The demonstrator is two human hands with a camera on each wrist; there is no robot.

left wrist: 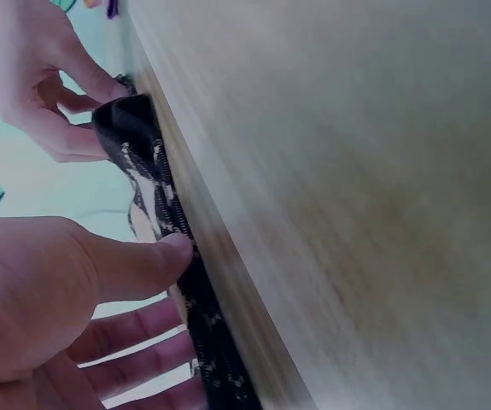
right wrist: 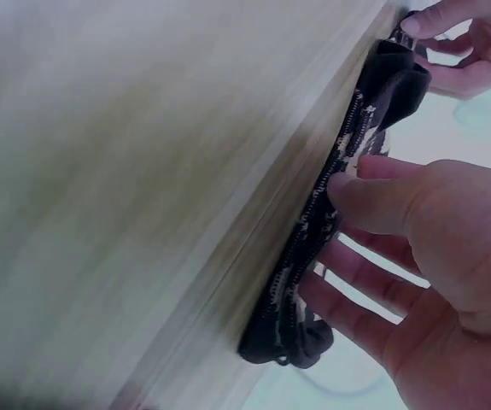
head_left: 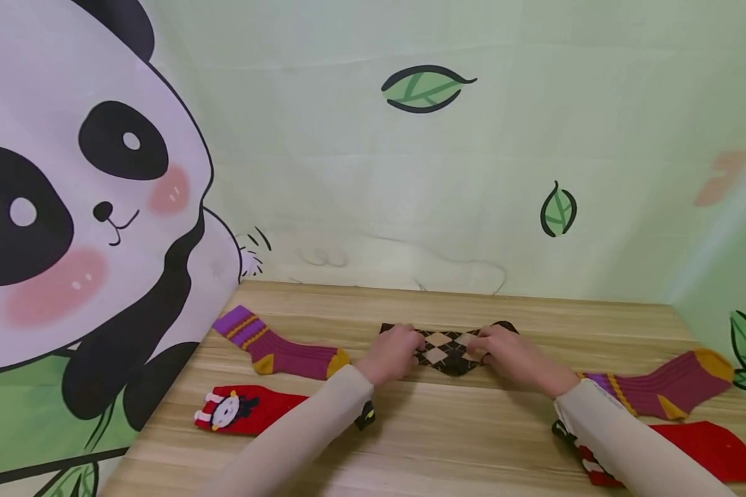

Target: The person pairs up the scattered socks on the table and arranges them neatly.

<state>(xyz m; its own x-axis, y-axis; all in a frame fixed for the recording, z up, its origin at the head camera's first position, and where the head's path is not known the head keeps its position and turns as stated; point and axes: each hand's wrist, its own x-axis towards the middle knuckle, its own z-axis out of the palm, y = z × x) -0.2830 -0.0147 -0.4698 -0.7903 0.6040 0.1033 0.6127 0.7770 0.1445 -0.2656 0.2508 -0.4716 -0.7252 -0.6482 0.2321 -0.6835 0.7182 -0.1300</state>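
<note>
A black argyle sock (head_left: 445, 351) with tan and beige diamonds lies stretched sideways near the back of the wooden table. My left hand (head_left: 393, 351) pinches it towards its left end, the thumb (left wrist: 155, 260) on the near side and the fingers on the far side. On its right part, my right hand (head_left: 514, 355) grips it the same way, as the right wrist view shows with the thumb (right wrist: 360, 201) against the dark knit. Between the hands the fabric bulges downward in a dark patch.
On the left lie a purple sock with mustard heel (head_left: 295, 357) and a red sock with a white animal face (head_left: 267, 407), partly behind my left sleeve. To the right, another purple sock (head_left: 665, 386) and a red sock (head_left: 709, 449) lie beside my right sleeve. A panda-printed backdrop (head_left: 348, 172) stands behind.
</note>
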